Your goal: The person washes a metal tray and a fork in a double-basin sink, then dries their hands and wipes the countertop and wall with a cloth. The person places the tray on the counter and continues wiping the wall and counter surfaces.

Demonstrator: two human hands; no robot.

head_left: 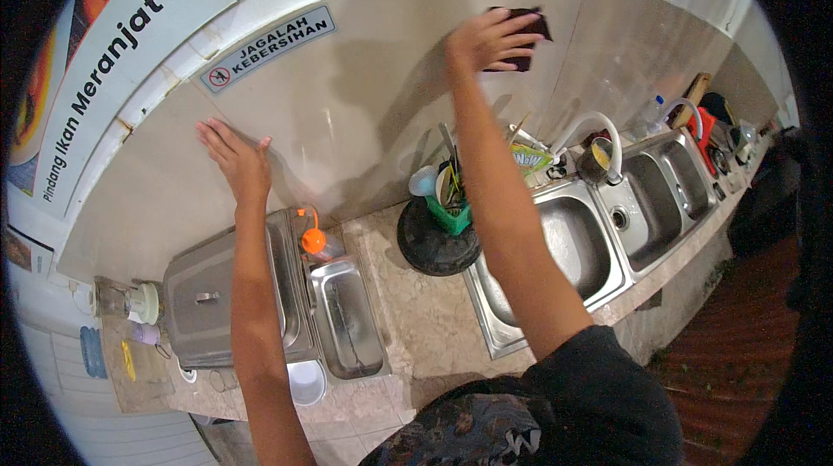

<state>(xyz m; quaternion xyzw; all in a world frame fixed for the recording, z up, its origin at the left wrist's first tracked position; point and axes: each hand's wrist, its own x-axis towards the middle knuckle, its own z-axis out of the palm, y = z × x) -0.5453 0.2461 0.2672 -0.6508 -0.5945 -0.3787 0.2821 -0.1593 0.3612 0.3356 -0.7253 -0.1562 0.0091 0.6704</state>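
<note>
Against the beige tiled wall (pixel 390 62), my right hand (pixel 498 41) presses a dark cloth (pixel 520 64) with its fingers spread over it. My left hand (pixel 237 157) is raised at the wall to the left, below a small sign (pixel 270 48); its fingers are apart and nothing is in it. Under my left forearm stands a large grey lidded container (pixel 202 297) on the counter. A green basket of utensils (pixel 453 217) sits on a round black object (pixel 429 248), left of my right forearm.
Stainless steel sinks (pixel 579 238) with a curved white faucet (pixel 595 118) line the counter at right. A bottle with an orange cap (pixel 314 241) stands behind a rectangular metal pan (pixel 348 323). A white tub (pixel 306 383) is near the counter's front edge, a blender (pixel 140 303) at left.
</note>
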